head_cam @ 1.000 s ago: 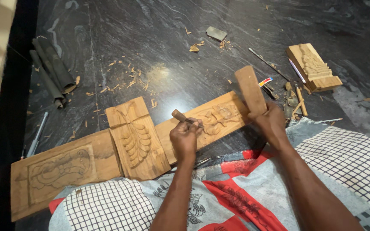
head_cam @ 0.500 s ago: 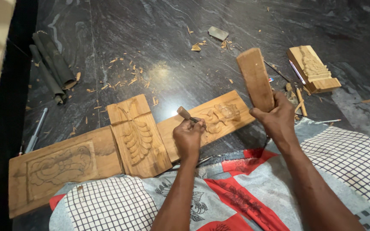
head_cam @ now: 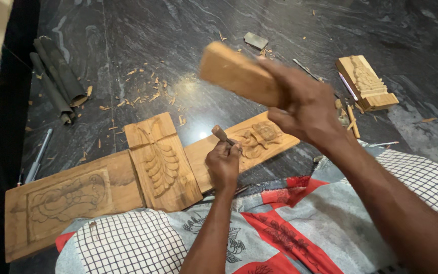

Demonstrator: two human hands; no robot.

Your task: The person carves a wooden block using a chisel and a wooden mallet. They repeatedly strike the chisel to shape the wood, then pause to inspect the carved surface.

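My left hand [head_cam: 223, 165] grips a wooden-handled chisel [head_cam: 222, 134], its tip set on the right carved panel [head_cam: 259, 137] of a long wooden board. My right hand [head_cam: 305, 109] is raised above that panel and holds a wooden block mallet [head_cam: 236, 73], which is blurred. The board's raised middle panel [head_cam: 160, 162] bears a leaf carving, and its left panel [head_cam: 67, 198] has a shallow relief. The board lies on the dark stone floor in front of my lap, which is covered by a checked and red cloth [head_cam: 259, 238].
A small carved wooden block [head_cam: 367, 82] lies at the right with thin tools [head_cam: 348, 89] beside it. Rolled dark sheets [head_cam: 57, 78] lie at the upper left, a pen-like tool [head_cam: 37, 162] below them. Wood chips [head_cam: 143, 94] are scattered over the floor, and a small flat grey piece [head_cam: 255, 40] lies farther back.
My right hand has lifted the mallet from beside the right panel up and toward the left, high above the chisel. My left hand and chisel have stayed on the carving.
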